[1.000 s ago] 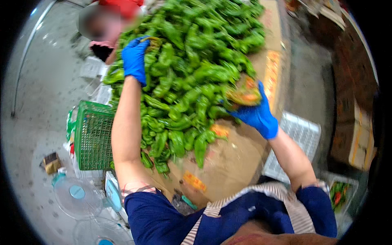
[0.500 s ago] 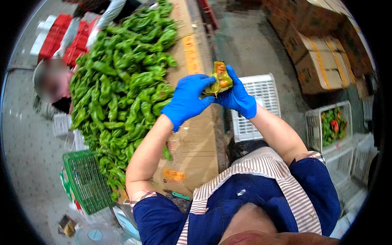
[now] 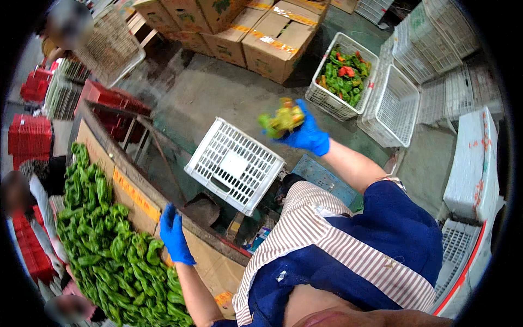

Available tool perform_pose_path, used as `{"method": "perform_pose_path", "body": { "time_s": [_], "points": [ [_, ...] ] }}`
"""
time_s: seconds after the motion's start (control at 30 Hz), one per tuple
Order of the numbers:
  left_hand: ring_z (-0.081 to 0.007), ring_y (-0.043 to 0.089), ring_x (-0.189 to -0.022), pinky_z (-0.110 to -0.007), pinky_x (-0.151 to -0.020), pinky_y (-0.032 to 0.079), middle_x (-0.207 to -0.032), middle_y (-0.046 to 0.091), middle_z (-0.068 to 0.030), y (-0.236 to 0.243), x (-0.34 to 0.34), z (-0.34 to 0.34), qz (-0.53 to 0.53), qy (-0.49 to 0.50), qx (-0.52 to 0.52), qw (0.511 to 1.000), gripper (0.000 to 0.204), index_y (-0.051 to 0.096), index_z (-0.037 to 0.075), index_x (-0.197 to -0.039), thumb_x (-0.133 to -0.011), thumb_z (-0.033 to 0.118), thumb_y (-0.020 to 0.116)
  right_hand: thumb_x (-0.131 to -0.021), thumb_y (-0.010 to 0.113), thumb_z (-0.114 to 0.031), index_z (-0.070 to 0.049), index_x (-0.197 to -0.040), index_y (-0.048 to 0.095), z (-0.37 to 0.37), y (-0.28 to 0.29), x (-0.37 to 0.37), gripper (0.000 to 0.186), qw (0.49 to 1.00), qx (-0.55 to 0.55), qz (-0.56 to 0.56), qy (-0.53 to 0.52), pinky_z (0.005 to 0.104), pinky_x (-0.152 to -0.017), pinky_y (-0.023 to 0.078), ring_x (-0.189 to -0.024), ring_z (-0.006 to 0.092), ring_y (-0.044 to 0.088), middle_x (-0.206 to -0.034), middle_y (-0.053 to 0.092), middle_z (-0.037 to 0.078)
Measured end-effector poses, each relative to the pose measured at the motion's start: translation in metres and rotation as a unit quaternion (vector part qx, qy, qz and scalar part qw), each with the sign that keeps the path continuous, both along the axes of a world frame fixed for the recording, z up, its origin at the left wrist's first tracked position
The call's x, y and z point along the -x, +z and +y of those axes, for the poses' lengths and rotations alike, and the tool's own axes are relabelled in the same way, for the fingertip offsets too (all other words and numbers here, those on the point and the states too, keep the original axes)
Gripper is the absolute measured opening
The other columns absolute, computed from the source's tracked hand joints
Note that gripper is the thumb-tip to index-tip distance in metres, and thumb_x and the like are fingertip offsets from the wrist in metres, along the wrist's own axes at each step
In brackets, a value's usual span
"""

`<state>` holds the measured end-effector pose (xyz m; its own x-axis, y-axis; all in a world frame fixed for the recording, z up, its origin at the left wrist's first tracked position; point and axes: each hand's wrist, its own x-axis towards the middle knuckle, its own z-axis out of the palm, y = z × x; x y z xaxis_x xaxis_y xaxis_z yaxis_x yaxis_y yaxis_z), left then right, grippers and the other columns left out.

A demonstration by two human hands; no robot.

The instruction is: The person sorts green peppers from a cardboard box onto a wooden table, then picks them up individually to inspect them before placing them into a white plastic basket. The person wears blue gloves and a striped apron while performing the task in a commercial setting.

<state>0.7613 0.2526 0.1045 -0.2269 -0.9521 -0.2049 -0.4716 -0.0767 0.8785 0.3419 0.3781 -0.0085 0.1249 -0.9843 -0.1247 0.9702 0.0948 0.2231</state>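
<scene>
Overall, the table [image 3: 218,270] takes up the lower left of the frame, cardboard-topped, and a big heap of green peppers [image 3: 117,256] covers much of it. By my reckoning that heap is the bulk of what is left to go through. Brown cartons [image 3: 272,43] sit stacked along the top; contents not visible. Mid-frame, a white slotted crate [image 3: 234,163] lies on the floor side of the table edge.

Upper right: a white basket [image 3: 329,103] holds mixed peppers [image 3: 344,73], green with red and orange among them. I take these as the part already set apart; the level looks below the rim, so room remains.

My gloved right hand [image 3: 308,136], right of centre, grips a small bunch of yellowish peppers [image 3: 286,117], blurred, count unclear. They hang in the air short of the basket, near it, so this handful is not yet put down. My gloved left hand [image 3: 175,237] is at the table edge, lower left of centre, fingers extended, nothing visible in it.
</scene>
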Motion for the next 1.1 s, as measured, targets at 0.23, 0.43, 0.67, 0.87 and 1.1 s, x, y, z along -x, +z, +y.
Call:
{"method": "perform_pose_path", "body": {
  "time_s": [0.23, 0.43, 0.67, 0.87, 1.1],
  "points": [
    [-0.0223, 0.049, -0.111, -0.033, -0.094, 0.039, -0.122, 0.051, -0.0133, -0.034, -0.026, 0.047, -0.061, 0.104, -0.016, 0.993, 0.041, 0.047, 0.000, -0.123, -0.084, 0.010, 0.055, -0.080, 0.053, -0.041, -0.005, -0.125, 0.042, 0.082, -0.027, 0.200, 0.059, 0.827, -0.212, 0.430, -0.293, 0.0405, -0.101, 0.032, -0.117, 0.0287, 0.042, -0.127, 0.045, 0.013],
    [-0.0249, 0.055, -0.096, -0.034, -0.085, 0.044, -0.107, 0.055, -0.0138, -0.045, -0.024, 0.083, -0.105, 0.161, 0.102, 0.976, 0.040, 0.052, 0.006, -0.118, -0.079, 0.011, 0.059, -0.080, 0.033, -0.068, -0.011, -0.128, 0.044, 0.009, -0.134, 0.154, 0.075, 0.795, -0.494, 0.334, -0.111, 0.0475, -0.099, 0.033, -0.117, 0.0326, 0.043, -0.129, 0.045, 0.011],
    [-0.0267, 0.054, -0.098, -0.033, -0.084, 0.045, -0.107, 0.056, -0.0147, -0.040, -0.108, 0.128, -0.177, 0.269, 0.140, 0.936, 0.040, 0.054, 0.004, -0.114, -0.075, 0.009, 0.063, -0.084, 0.054, -0.046, -0.014, -0.139, 0.014, -0.069, -0.126, -0.116, 0.075, 0.868, -0.189, 0.411, 0.203, 0.0456, -0.097, 0.037, -0.122, 0.0334, 0.039, -0.144, 0.018, 0.013],
    [-0.0318, 0.054, -0.094, -0.039, -0.084, 0.042, -0.104, 0.057, -0.0166, -0.031, -0.198, 0.079, -0.281, 0.277, 0.248, 0.885, 0.041, 0.054, 0.004, -0.112, -0.073, 0.010, 0.063, -0.088, 0.050, -0.040, -0.017, -0.137, 0.020, -0.092, -0.057, -0.211, 0.062, 0.864, -0.156, 0.417, 0.238, 0.0454, -0.095, 0.039, -0.116, 0.0320, 0.046, -0.136, 0.034, 0.014],
    [-0.0301, 0.053, -0.093, -0.042, -0.082, 0.041, -0.096, 0.058, -0.0151, -0.031, -0.198, -0.064, -0.573, 0.154, 0.297, 0.748, 0.046, 0.051, 0.007, -0.116, -0.072, 0.016, 0.063, -0.088, 0.050, -0.042, -0.012, -0.132, 0.029, -0.072, -0.040, -0.248, 0.058, 0.836, -0.173, 0.425, 0.299, 0.0401, -0.091, 0.041, -0.113, 0.0280, 0.047, -0.128, 0.043, 0.013]
  ]
}}
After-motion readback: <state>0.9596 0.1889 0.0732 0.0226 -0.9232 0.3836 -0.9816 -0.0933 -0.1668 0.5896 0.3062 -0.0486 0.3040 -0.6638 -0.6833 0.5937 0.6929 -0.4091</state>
